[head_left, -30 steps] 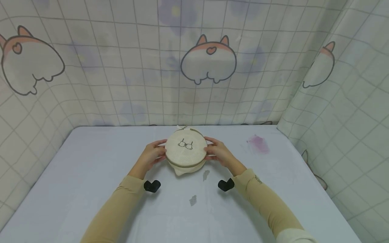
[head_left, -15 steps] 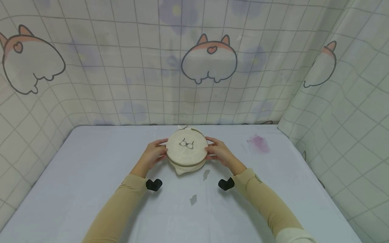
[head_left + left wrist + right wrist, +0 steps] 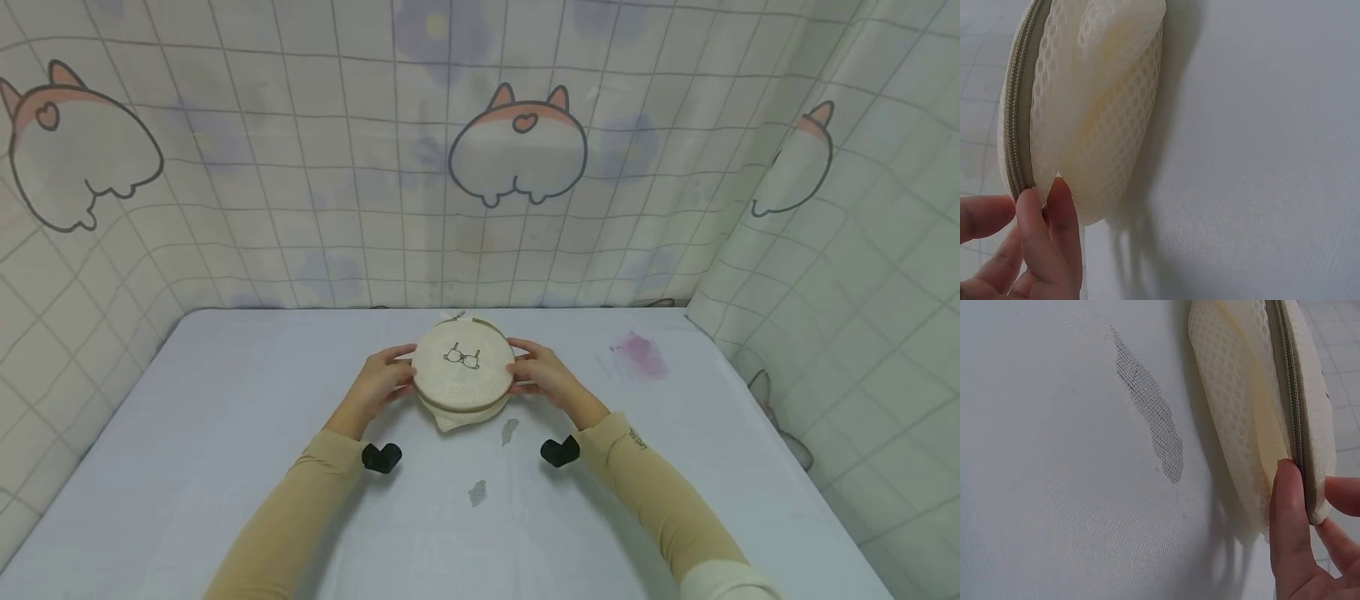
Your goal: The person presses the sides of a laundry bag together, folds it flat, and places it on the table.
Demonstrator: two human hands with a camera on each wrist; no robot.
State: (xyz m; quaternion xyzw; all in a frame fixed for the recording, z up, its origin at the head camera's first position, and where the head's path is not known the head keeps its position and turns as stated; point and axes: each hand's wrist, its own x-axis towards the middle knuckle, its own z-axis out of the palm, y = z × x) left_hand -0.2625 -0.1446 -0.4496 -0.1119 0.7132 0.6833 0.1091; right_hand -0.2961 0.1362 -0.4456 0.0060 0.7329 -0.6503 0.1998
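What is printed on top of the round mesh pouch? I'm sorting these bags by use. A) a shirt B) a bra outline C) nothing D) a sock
B: the head view shows a small dark bra outline on the pouch held between both hands.

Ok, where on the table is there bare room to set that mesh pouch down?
Wide bare cloth lies left of the left hand toward the curtain, and near the front edge. Right of the right hand is room short of the pink stain. It is crowded only around the pouch between both hands.
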